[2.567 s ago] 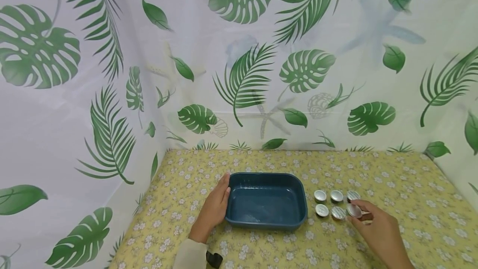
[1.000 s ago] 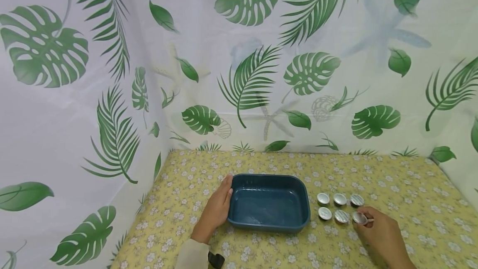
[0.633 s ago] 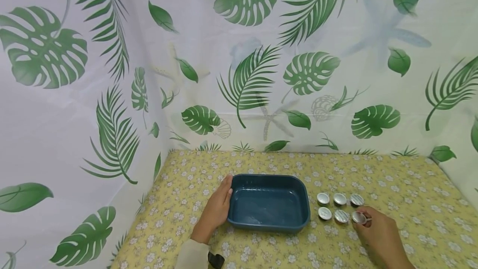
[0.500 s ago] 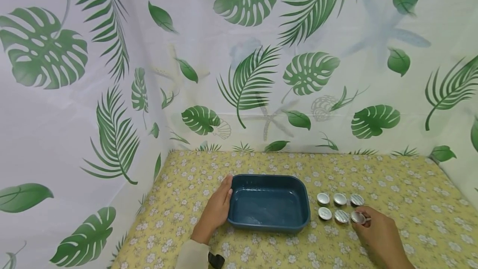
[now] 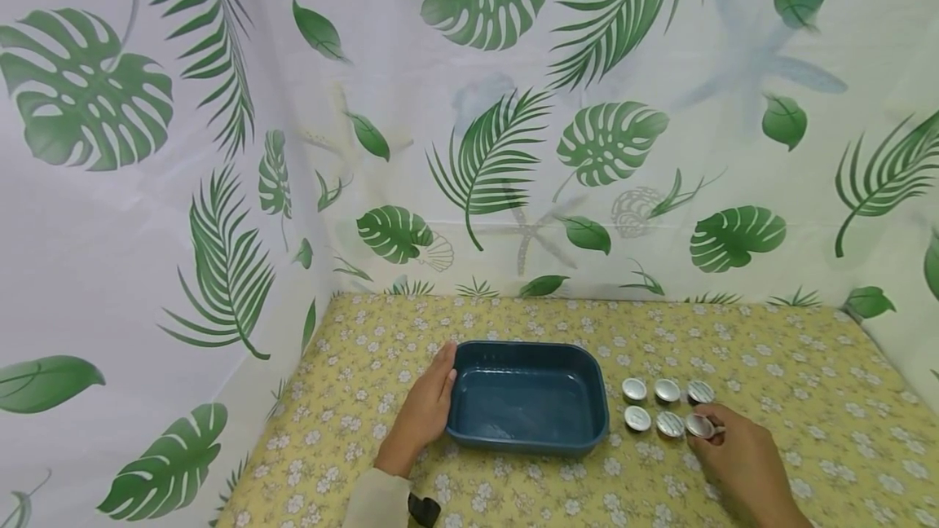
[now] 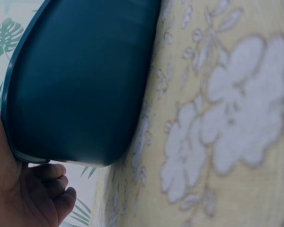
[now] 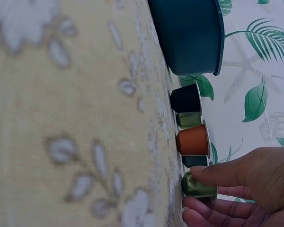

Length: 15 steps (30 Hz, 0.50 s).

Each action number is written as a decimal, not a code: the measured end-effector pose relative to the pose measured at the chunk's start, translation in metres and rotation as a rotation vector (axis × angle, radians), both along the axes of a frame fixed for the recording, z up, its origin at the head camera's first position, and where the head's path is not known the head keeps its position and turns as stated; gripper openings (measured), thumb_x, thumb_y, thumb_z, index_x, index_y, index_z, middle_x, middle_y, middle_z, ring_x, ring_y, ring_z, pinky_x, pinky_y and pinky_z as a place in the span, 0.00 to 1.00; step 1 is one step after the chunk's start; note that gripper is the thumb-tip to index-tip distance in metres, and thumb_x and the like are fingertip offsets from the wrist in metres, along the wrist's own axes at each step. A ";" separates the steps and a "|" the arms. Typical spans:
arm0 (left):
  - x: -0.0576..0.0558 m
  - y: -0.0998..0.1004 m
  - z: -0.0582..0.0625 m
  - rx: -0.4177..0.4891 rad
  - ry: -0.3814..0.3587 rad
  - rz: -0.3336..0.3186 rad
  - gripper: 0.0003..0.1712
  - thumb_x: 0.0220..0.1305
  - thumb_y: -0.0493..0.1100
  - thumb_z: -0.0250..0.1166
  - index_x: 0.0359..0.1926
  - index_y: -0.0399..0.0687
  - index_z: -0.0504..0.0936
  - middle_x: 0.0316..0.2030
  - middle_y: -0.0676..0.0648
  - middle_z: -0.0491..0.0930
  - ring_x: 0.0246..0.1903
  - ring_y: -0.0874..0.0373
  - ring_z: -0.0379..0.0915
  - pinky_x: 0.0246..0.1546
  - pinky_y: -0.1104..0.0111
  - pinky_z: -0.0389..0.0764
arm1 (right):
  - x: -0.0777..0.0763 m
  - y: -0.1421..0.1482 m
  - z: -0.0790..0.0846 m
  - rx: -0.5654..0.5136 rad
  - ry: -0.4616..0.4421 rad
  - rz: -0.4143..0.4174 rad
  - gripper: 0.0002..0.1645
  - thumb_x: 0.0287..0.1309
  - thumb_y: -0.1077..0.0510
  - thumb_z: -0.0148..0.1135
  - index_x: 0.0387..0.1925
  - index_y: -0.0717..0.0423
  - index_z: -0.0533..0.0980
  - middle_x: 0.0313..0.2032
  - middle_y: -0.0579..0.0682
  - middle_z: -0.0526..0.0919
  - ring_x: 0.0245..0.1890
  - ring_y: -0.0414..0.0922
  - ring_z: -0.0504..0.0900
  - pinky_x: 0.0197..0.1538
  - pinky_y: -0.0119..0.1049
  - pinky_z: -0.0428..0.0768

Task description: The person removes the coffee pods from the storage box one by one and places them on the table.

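Note:
A deep blue rectangular baking dish [image 5: 528,438] stands on the table. My left hand [image 5: 425,402] holds its left end, with the thumb at the rim; in the left wrist view curled fingers [image 6: 61,201] sit at the dish's end. Right of the dish are coffee capsules with silver lids, in two rows of three. My right hand [image 5: 741,451] pinches the near-row right capsule [image 5: 699,426] between thumb and fingers. In the right wrist view this capsule [image 7: 196,188] is green and sits at the tablecloth. Beside it are an orange capsule [image 7: 193,141] and a black capsule [image 7: 185,99].
The far row holds a left capsule [image 5: 634,389], a middle one [image 5: 667,390] and a right one [image 5: 700,391]. A yellow flowered tablecloth [image 5: 792,365] covers the table. Leaf-printed sheets [image 5: 645,39] hang behind and at the left.
Over the last second my right hand has slid the pinched capsule slightly left, closer to the near-row middle capsule. Earlier it was held tilted and farther back. Left hand and dish stay put.

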<state>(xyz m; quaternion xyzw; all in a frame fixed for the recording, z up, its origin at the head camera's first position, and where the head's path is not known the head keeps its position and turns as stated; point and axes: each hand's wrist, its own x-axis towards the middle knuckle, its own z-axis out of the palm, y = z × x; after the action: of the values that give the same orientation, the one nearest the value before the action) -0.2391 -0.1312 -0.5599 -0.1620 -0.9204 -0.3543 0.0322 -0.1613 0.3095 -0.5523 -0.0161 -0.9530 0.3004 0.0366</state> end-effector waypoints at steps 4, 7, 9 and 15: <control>0.001 0.001 0.000 -0.001 -0.002 -0.001 0.31 0.84 0.45 0.42 0.80 0.42 0.50 0.79 0.44 0.48 0.77 0.43 0.47 0.73 0.46 0.57 | 0.001 0.000 0.001 -0.007 -0.005 -0.006 0.28 0.53 0.66 0.74 0.55 0.73 0.76 0.41 0.66 0.85 0.29 0.46 0.84 0.28 0.42 0.81; 0.001 0.001 0.000 0.006 -0.005 -0.002 0.31 0.84 0.45 0.42 0.81 0.42 0.50 0.79 0.44 0.48 0.77 0.43 0.46 0.73 0.46 0.57 | 0.002 0.000 0.002 -0.015 -0.010 -0.011 0.29 0.52 0.67 0.74 0.55 0.74 0.76 0.41 0.68 0.85 0.29 0.48 0.84 0.28 0.43 0.81; 0.001 0.001 0.000 0.014 -0.003 -0.004 0.31 0.84 0.45 0.42 0.81 0.42 0.50 0.79 0.42 0.49 0.77 0.42 0.47 0.73 0.46 0.57 | 0.004 0.000 0.003 -0.021 -0.012 -0.012 0.29 0.51 0.68 0.74 0.55 0.74 0.75 0.42 0.68 0.84 0.29 0.48 0.84 0.28 0.42 0.81; -0.001 0.000 -0.001 0.025 0.002 0.007 0.30 0.84 0.45 0.42 0.81 0.44 0.51 0.79 0.43 0.50 0.77 0.43 0.48 0.73 0.47 0.57 | 0.007 0.000 0.006 -0.037 -0.021 -0.016 0.31 0.51 0.68 0.74 0.57 0.74 0.75 0.42 0.67 0.85 0.29 0.46 0.84 0.26 0.38 0.79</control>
<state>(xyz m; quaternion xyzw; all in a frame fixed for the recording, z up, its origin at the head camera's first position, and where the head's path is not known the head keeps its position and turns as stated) -0.2402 -0.1316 -0.5613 -0.1590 -0.9165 -0.3653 0.0364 -0.1541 0.3096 -0.5459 -0.0277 -0.9475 0.3174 0.0288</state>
